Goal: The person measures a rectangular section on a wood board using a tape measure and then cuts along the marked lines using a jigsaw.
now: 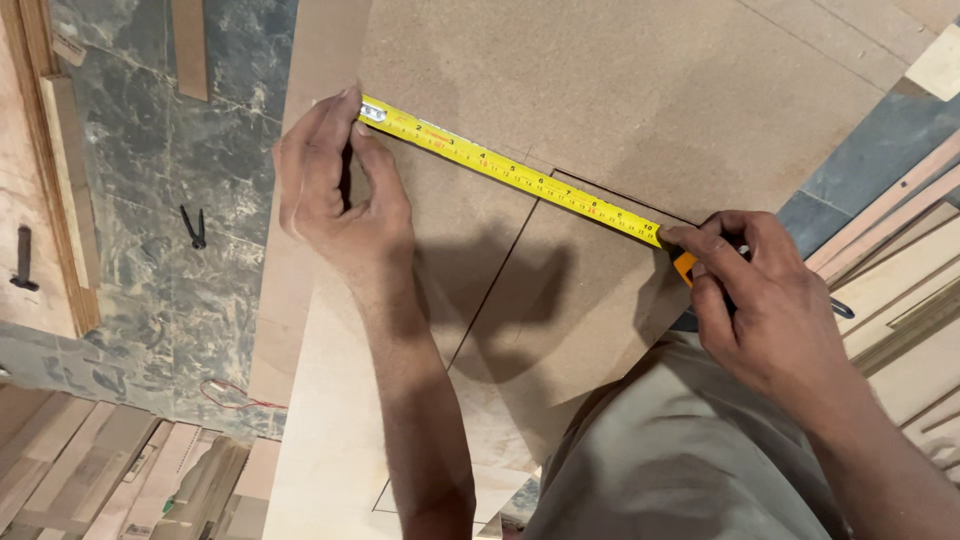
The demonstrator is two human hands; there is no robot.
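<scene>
A yellow tape measure blade (pixel 510 175) is stretched diagonally across a brown fibreboard sheet (pixel 600 70). My left hand (pixel 340 185) pinches the blade's metal hook end at the upper left, near the sheet's left edge. My right hand (pixel 765 300) grips the tape measure case (pixel 686 266), orange and black, mostly hidden under the fingers, at the sheet's right edge. Thin pencil lines run across the board below the blade. My knee in khaki cloth (pixel 680 460) rests against the lower right of the board.
Dark marbled floor (pixel 190 280) lies to the left, with black pliers (pixel 194 227) on it. A plywood panel (pixel 30 200) stands at far left. Wooden strips and offcuts (pixel 110 470) pile at lower left, and more boards and strips (pixel 900 260) at right.
</scene>
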